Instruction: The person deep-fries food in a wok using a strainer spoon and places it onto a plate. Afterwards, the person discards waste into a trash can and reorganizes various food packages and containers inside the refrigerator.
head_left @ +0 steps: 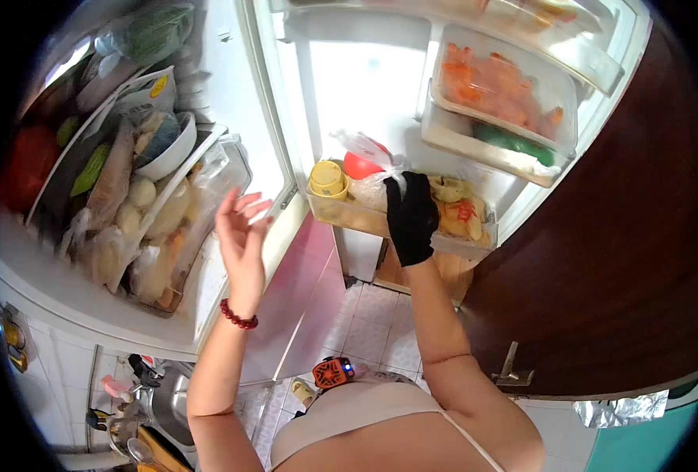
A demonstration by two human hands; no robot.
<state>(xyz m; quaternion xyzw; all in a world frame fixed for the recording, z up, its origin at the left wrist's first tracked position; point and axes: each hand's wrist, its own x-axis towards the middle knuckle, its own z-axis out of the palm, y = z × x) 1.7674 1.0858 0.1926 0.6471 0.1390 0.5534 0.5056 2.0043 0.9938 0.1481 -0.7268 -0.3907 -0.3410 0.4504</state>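
Observation:
My right hand (410, 219), in a black glove, is closed at the lower door shelf (349, 215) of an open fridge. Its fingers pinch the gathered part of a clear plastic bag (370, 191) with whitish contents. Behind the bag is a round red thing (365, 161), and to its left a yellow tub (328, 179). Right of the glove lies a yellowish packet with red lettering (462, 216). My left hand (243, 232), bare with a red bead bracelet (238, 315) at the wrist, hovers with fingers apart beside the fridge compartment, holding nothing.
Packed fridge shelves at left hold bagged food and a white bowl (174, 153). Higher on the door sits a clear bin of orange packets (494, 90). A dark brown panel (601, 252) stands at right. Lower left is a sink (168, 401); the floor (369, 322) is tiled.

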